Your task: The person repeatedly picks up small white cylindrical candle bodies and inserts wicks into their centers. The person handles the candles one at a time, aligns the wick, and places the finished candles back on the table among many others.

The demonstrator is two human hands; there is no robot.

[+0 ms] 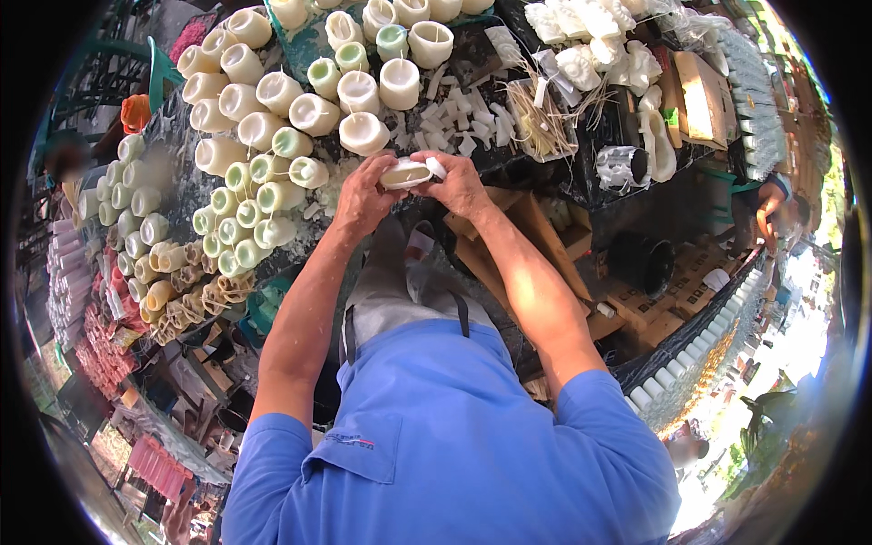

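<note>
In front of me, at the near edge of the work table, both my hands are raised close together. My left hand (366, 193) is closed round one end of a hollow cream wax candle cup (404, 173), which lies tilted with its opening toward me. My right hand (460, 188) is closed at the other end, with a small white rounded piece (436, 168) between its fingers at the rim; its kind is unclear. Just beyond my hands are broken white wax chunks (463, 120) and a cream candle with a hollow top (363, 133).
Many cream and pale green candles (259, 129) crowd the table to the left. A bundle of wicks (538, 120) and a shiny metal tin (623, 168) stand right. Below are an open cardboard box (536, 238) and a black bucket (641, 263). A co-worker's arm (768, 221) shows far right.
</note>
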